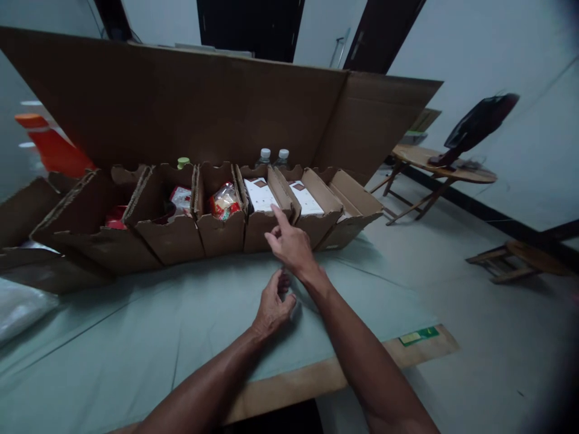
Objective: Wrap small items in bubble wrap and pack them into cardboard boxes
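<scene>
Cardboard bins (212, 232) mid-frame, white box (260, 194) in the 4th slot | my left hand (272, 306) loosely curled, empty, lower centre | my right hand (289, 241) open, forefinger nearing that box, holding nothing | risk: I judge a nudge could tip the light bin.

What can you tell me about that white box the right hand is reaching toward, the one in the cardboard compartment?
The white box is flat and rectangular, probably card, with small brown marks on its top face. It leans tilted in one compartment of a row of brown cardboard boxes standing on the table. Two capped bottles stand just behind it. The right hand points a forefinger at the compartment's edge beside it; whether it touches the box is unclear. A similar box sits one compartment to the right.
</scene>
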A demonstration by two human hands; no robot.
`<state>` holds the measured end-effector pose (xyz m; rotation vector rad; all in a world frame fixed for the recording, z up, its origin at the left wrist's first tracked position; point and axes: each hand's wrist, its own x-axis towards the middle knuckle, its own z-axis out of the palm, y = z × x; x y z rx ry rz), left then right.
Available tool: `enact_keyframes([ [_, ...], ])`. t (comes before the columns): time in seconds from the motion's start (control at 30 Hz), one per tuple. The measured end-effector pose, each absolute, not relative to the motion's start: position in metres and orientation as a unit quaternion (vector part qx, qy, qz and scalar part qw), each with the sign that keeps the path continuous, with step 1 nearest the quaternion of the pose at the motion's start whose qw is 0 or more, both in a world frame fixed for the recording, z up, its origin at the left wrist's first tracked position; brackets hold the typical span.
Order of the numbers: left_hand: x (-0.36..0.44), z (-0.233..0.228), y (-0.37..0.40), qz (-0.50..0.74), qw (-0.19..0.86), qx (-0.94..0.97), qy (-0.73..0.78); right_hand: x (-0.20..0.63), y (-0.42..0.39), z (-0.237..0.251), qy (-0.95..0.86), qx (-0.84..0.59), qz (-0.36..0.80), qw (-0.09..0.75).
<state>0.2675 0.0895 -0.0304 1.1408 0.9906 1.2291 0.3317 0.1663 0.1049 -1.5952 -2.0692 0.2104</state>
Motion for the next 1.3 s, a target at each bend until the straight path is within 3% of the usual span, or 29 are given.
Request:
enact_keyframes([
  [0.1,0.266,-0.024,0.085,0.533,0.561,0.451,0.445,0.314,0.178,0.126,-0.757,-0.63,0.031,0.171],
  [0.27,0.227,-0.014,0.036,0.561,0.508,0.435,0.488,0.329,0.125,0.132,-0.759,-0.628,0.018,0.173],
  [0.5,0.137,-0.009,-0.029,0.57,0.393,0.448,0.565,0.442,-0.025,0.129,-0.825,-0.507,0.054,0.246],
  [0.73,0.163,0.007,-0.007,0.541,0.402,0.576,0.463,0.496,-0.093,0.087,-0.672,-0.636,0.092,0.366],
  [0.9,0.18,0.007,-0.003,0.553,0.414,0.561,0.457,0.451,-0.078,0.047,-0.633,-0.666,0.165,0.357],
  [1.07,0.139,0.001,-0.022,0.598,0.328,0.475,0.556,0.382,-0.012,0.043,-0.658,-0.591,0.226,0.409],
  [1.3,0.063,0.001,-0.01,0.615,0.217,0.386,0.652,0.311,0.065,0.042,-0.724,-0.453,0.331,0.402],
])
